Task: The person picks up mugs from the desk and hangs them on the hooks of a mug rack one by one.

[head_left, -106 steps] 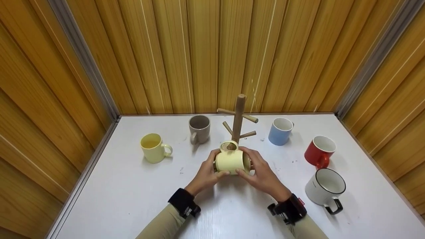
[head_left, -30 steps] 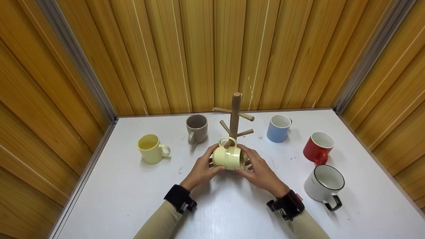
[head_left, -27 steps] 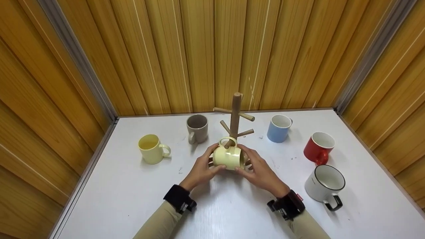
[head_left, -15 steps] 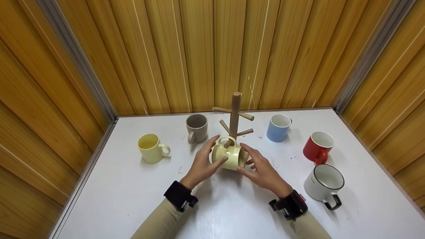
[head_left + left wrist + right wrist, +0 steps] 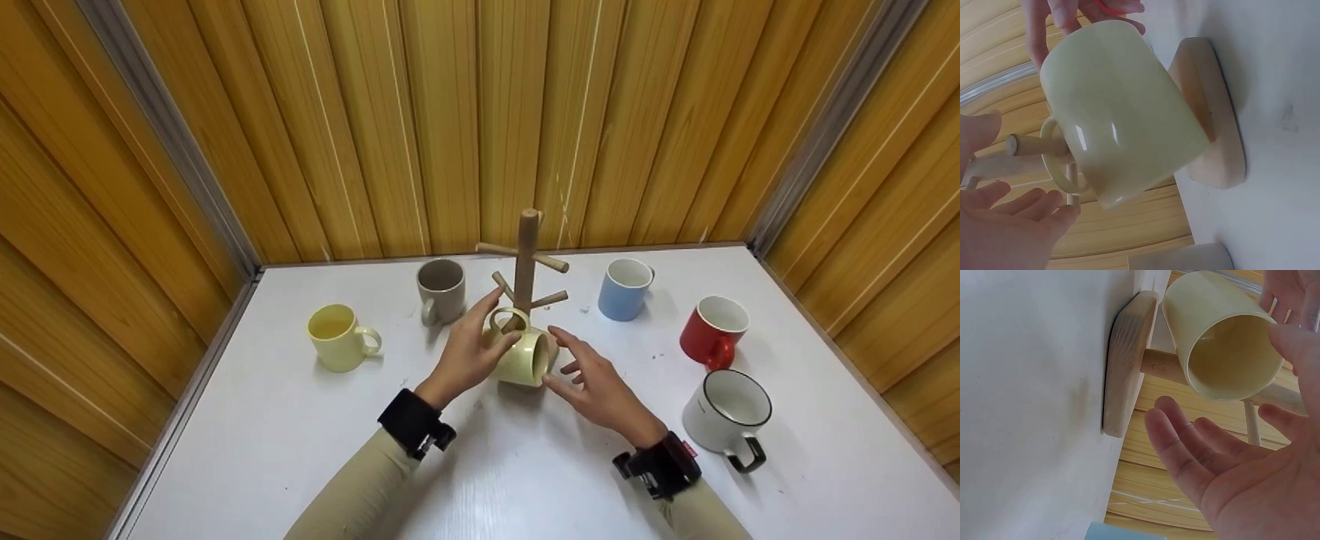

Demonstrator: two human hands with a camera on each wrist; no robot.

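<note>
A pale yellow mug [image 5: 519, 365] hangs tilted by its handle from a low front peg of the wooden mug tree [image 5: 526, 262]. In the left wrist view, the peg [image 5: 1039, 145] passes through the mug's handle [image 5: 1053, 163], and the mug's body leans over the wooden base [image 5: 1221, 129]. My left hand [image 5: 466, 352] is at the mug's left side, fingers spread, thumb close to its top. Beside the mug's mouth, my right hand [image 5: 600, 390] has loosely bent fingers, its thumb near the rim. Neither hand grips the mug.
A yellow mug [image 5: 341, 349] and a grey-brown mug [image 5: 442, 296] stand left of the tree. To the right are a blue mug [image 5: 622, 296], a red mug [image 5: 705, 341] and a white mug with black handle [image 5: 712, 416]. Wood-patterned walls [image 5: 420, 135] enclose the white table [image 5: 300, 442].
Both hands held the pale yellow mug earlier; its handle went onto the peg. Since then the fingers have loosened and drawn apart, and the mug has tilted with its mouth toward the lower right.
</note>
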